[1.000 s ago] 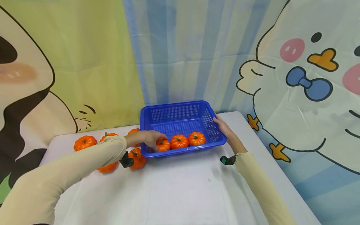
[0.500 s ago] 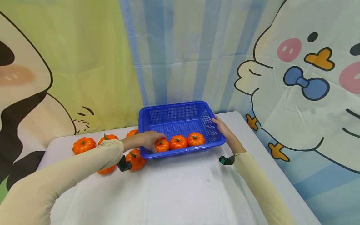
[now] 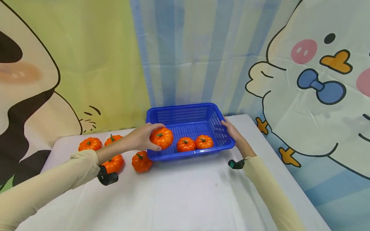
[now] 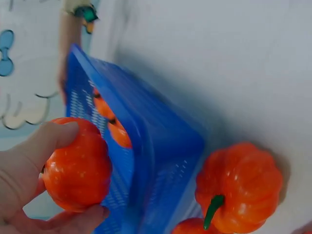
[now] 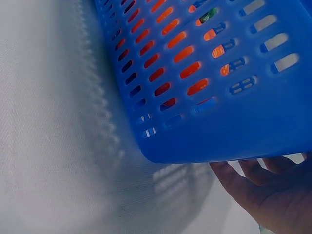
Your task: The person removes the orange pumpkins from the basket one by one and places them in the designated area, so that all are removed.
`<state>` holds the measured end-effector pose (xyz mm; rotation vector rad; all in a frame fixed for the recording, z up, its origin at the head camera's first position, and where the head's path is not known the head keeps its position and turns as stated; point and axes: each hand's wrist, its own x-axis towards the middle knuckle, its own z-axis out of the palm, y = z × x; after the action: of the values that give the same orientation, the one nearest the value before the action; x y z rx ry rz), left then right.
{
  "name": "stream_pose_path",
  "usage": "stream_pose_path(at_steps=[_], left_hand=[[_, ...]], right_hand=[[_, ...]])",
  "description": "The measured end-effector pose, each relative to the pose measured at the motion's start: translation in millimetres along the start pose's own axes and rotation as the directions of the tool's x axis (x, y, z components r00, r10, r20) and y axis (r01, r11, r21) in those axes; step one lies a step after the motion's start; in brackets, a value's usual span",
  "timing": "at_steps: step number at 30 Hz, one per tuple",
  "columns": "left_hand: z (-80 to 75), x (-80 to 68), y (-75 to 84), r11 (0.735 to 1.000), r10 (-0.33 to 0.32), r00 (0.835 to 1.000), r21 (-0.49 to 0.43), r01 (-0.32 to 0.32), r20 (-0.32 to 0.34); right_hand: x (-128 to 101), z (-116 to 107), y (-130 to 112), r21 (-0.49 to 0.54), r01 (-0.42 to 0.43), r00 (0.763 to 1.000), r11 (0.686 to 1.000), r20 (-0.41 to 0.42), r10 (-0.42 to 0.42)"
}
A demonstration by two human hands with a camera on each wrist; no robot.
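Note:
My left hand (image 3: 142, 138) grips a small orange pumpkin (image 3: 162, 138) with a green stem, raised above the left end of a blue plastic basket (image 3: 182, 109). In the left wrist view, the thumb and fingers (image 4: 83, 222) curl round this pumpkin (image 4: 80, 168), beside the basket's rim. Two more pumpkins (image 3: 186, 144) sit inside the basket along its front wall. My right hand (image 3: 233, 133) holds the basket's right end; in the right wrist view its fingers (image 5: 234, 180) pass behind the blue edge (image 5: 253, 131).
Several loose pumpkins (image 3: 142, 162) lie on the white tablecloth (image 3: 185, 195) left of the basket. One stands close to the basket's front left corner. A printed curtain (image 3: 188, 64) hangs directly behind the table.
My left hand has lifted the leftmost pumpkin up from inside the basket and turned, so the pumpkin shows more fully. My right hand has stayed on the basket.

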<state>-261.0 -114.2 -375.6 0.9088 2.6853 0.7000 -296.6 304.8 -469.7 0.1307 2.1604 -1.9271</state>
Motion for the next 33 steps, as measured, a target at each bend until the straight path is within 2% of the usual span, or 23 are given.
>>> stream_pose_path(at_steps=[5,9,13,16,23,27,33], left_hand=[[-4.3,-34.9,5.2,0.996,0.009,0.998,-0.094,-0.014,-0.062],[3.1,-69.7,-5.2,0.974,-0.036,0.996,-0.226,0.016,-0.087],[14.5,-104.1,-18.4,0.952,-0.101,0.983,-0.303,0.05,-0.154],[20.7,-125.8,-26.2,0.944,-0.155,0.965,-0.319,0.081,-0.214],[34.9,-163.9,-41.6,0.897,-0.337,0.912,-0.374,0.235,-0.234],[44.1,-179.1,-50.9,0.873,-0.408,0.882,-0.385,0.301,-0.236],[54.7,-192.4,-59.7,0.811,-0.512,0.835,-0.433,0.393,-0.2]], right_hand=[[-6.1,0.8,-4.3,0.027,-0.005,1.0,1.0,0.001,0.004],[-14.9,6.0,-13.0,0.039,-0.025,1.0,0.999,0.008,0.025],[-20.5,8.2,-18.1,0.021,-0.046,0.999,0.999,-0.001,0.046],[-20.6,7.2,-19.3,0.019,-0.048,0.999,0.999,-0.01,0.048],[-9.1,1.5,-10.0,0.001,-0.033,0.999,0.999,-0.02,0.033],[-3.5,0.0,-4.4,-0.019,-0.027,0.999,0.999,-0.023,0.027],[-10.2,3.8,-13.8,-0.001,-0.041,0.999,0.999,-0.002,0.041]])
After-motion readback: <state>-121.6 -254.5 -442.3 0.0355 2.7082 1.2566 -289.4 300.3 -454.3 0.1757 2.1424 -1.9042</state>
